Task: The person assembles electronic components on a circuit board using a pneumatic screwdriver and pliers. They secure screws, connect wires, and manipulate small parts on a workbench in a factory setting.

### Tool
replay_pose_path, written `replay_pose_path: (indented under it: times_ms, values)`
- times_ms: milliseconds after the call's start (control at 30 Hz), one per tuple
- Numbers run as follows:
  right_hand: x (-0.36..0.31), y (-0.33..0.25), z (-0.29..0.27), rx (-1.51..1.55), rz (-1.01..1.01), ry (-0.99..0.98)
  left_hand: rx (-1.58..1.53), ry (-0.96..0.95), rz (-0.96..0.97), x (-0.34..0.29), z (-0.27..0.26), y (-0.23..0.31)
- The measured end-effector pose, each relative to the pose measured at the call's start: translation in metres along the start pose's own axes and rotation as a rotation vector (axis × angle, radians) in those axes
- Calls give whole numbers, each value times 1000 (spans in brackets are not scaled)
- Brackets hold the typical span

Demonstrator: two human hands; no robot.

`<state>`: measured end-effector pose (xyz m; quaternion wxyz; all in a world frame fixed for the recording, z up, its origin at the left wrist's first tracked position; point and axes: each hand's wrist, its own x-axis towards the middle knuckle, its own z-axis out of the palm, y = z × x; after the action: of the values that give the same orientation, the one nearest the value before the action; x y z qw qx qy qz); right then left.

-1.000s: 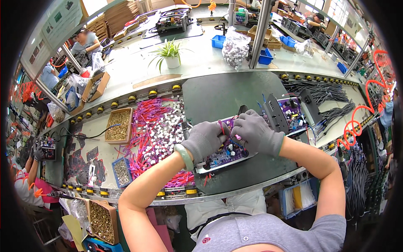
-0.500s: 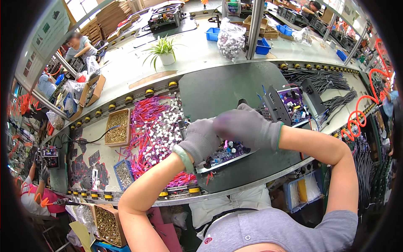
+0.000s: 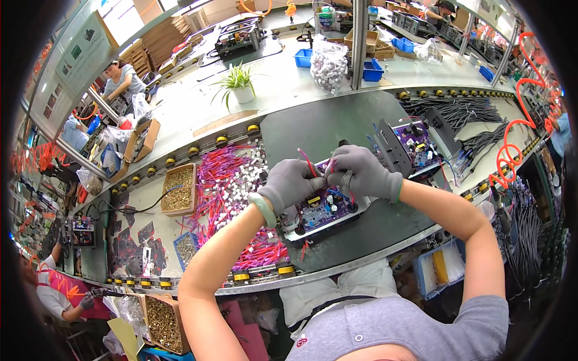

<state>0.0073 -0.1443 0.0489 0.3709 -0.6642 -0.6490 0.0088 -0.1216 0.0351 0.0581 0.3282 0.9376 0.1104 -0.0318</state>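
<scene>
A purple circuit board (image 3: 322, 212) in a metal chassis lies in front of me on the dark green work surface. Over its far edge, my left hand (image 3: 293, 182) in a grey glove pinches a red wire (image 3: 306, 157) whose end sticks up past the fingers. Close beside it, my gloved right hand (image 3: 360, 172) is closed with fingertips together on a wire, of which a red bit shows. The exact grip of the right fingertips is partly hidden. A second chassis with a purple board (image 3: 416, 146) and dark side panels stands just right of my right hand.
Left of the board lie many red-purple wires with white connectors (image 3: 232, 180) and a box of brass-coloured parts (image 3: 179, 189). Black cables (image 3: 457, 114) are heaped at the far right. A potted plant (image 3: 242, 93) stands behind. An orange coiled hose (image 3: 512, 144) hangs right.
My hands have drawn slightly apart, showing the fingers and a red wire standing up from the left hand. More of the board shows beneath them. The whole view has shifted slightly.
</scene>
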Motion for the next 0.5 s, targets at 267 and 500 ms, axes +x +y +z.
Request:
replay_pose_path:
  times_ms: [267, 500]
  values:
    - [-4, 2, 5, 280, 39, 145, 122, 10, 68, 0, 4, 10]
    - [-1, 3, 4, 260, 21, 143, 327, 93, 300, -2, 12, 12]
